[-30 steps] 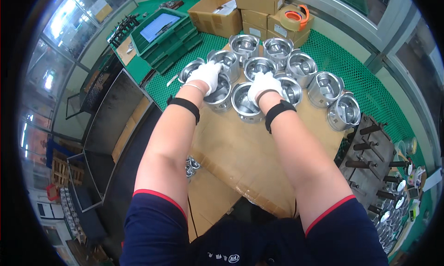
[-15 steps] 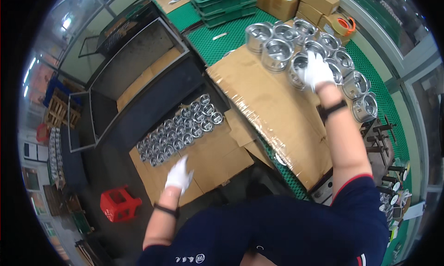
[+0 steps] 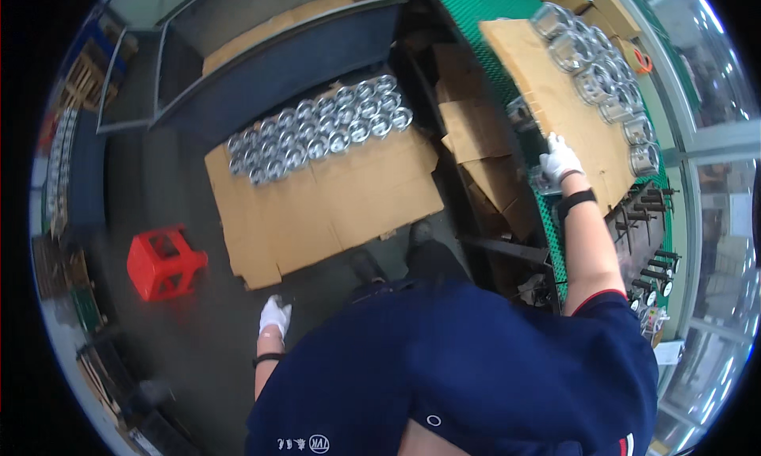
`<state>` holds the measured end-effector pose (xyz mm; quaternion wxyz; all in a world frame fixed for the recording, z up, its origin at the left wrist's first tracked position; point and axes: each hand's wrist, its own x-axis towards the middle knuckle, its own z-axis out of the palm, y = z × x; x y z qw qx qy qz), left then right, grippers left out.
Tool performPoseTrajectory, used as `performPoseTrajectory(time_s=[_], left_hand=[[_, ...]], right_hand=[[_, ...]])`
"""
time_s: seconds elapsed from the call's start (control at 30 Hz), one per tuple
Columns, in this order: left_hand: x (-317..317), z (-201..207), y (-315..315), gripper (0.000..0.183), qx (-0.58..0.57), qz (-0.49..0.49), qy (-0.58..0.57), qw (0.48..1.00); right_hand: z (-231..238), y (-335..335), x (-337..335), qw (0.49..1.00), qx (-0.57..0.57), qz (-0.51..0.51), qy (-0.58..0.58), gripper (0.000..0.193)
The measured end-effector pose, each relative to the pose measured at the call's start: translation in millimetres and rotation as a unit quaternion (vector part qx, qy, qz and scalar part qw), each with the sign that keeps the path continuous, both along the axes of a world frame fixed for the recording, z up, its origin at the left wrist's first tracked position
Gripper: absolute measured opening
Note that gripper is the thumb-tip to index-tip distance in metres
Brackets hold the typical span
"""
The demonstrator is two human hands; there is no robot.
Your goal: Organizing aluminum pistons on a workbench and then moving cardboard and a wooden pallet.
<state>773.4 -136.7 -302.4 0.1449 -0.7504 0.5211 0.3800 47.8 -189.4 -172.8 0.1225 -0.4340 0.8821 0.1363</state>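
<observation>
My right hand (image 3: 560,158), in a white glove, is at the near left edge of a cardboard sheet (image 3: 580,143) on the green bench, its fingers bent over that edge. Just below it, a shiny metal piston (image 3: 544,180) shows at the sheet's edge. Another piston (image 3: 521,114) shows farther up, partly under the sheet. Several upright pistons (image 3: 596,82) crowd the sheet's far right side. My left hand (image 3: 274,316), also gloved, hangs low above the dark floor with curled fingers. A small dark spot at its fingertips is too unclear to name.
Rows of pistons (image 3: 319,145) stand on floor cardboard (image 3: 337,198). A red plastic stool (image 3: 165,263) is left of it, and a dark, metal-framed bin (image 3: 273,68) lies beyond. Cardboard boxes (image 3: 614,14) and black-handled fixtures (image 3: 646,218) occupy the bench.
My right hand has left the pistons and come to the sheet's near edge. Pistons under that edge now show. My left hand has drawn back from the floor cardboard, and the view has shifted.
</observation>
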Motion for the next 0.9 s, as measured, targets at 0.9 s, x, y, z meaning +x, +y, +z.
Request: performPoseTrajectory(time_s=[0.9], left_hand=[[93.6, -36.1, -44.7, 0.043, 0.138, -0.029, -0.04, 0.989]], right_hand=[[74.2, -129.5, 205.3, 0.968, -0.166, 0.117, 0.149, 0.052]])
